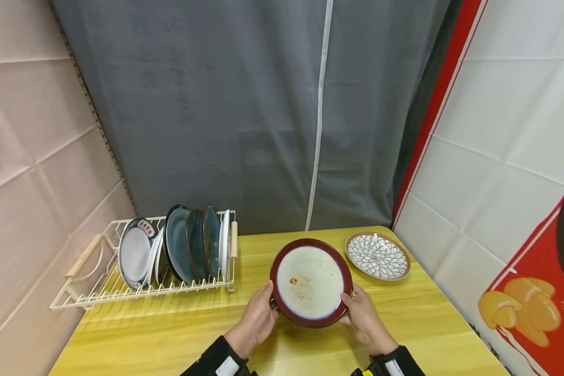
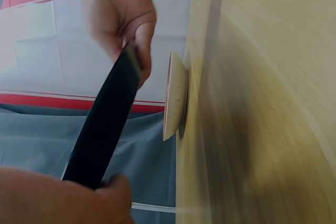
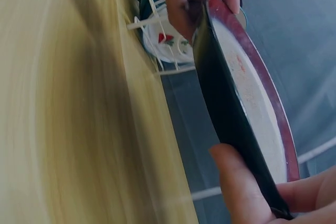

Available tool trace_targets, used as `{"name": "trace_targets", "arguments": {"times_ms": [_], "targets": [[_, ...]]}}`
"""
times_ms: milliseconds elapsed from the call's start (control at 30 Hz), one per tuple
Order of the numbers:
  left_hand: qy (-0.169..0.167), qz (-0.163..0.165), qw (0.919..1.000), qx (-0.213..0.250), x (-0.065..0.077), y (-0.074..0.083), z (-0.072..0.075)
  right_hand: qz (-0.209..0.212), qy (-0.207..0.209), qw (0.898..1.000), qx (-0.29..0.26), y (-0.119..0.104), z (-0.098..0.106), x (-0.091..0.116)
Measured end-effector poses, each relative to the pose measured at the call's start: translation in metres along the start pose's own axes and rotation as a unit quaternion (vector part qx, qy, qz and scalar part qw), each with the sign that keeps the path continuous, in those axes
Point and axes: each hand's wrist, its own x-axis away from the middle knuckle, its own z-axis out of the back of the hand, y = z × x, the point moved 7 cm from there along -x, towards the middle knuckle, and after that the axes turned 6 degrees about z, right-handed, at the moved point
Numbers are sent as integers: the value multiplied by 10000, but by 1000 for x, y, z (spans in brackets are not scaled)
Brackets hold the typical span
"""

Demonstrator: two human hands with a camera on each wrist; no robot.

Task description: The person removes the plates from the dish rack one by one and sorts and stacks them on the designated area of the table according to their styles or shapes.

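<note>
Both hands hold a round, shallow dish (image 1: 309,282) by opposite edges, above the table. Its rim is dark red and its cream inside carries a small orange-brown stain. The left hand (image 1: 257,319) grips the left edge, and the right hand (image 1: 364,319) has its thumb over the rim on the right. In the right wrist view the dark underside of the dish (image 3: 223,98) shows, tilted, with fingers at both ends. Back right on the table lies a brown-rimmed plate (image 1: 378,256) with a petal pattern.
A white wire dish rack (image 1: 117,296) with wooden handles stands at the left, with several plates (image 1: 178,245) upright in it. Behind the yellow wooden table (image 1: 282,350) hangs a grey curtain (image 1: 216,104). A white-and-red printed sheet (image 1: 489,156) borders the right side.
</note>
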Motion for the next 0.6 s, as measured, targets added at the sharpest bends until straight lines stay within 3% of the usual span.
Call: {"name": "trace_targets", "arguments": {"times_ms": [133, 267, 467, 600], "targets": [[-382, 283, 9989, 42, -7, -11, -7, -116, 120, 9999, 20, 4, 15, 1], [-614, 353, 9975, 10, -15, -19, -15, -357, 206, 9991, -104, 9, 27, 3], [-719, 529, 9960, -5, -24, -29, -27, -601, 334, 9972, -307, 14, 49, 6], [-747, 693, 9948, -95, -22, -34, -32, -634, 431, 9962, -406, 11, 67, 5]]}}
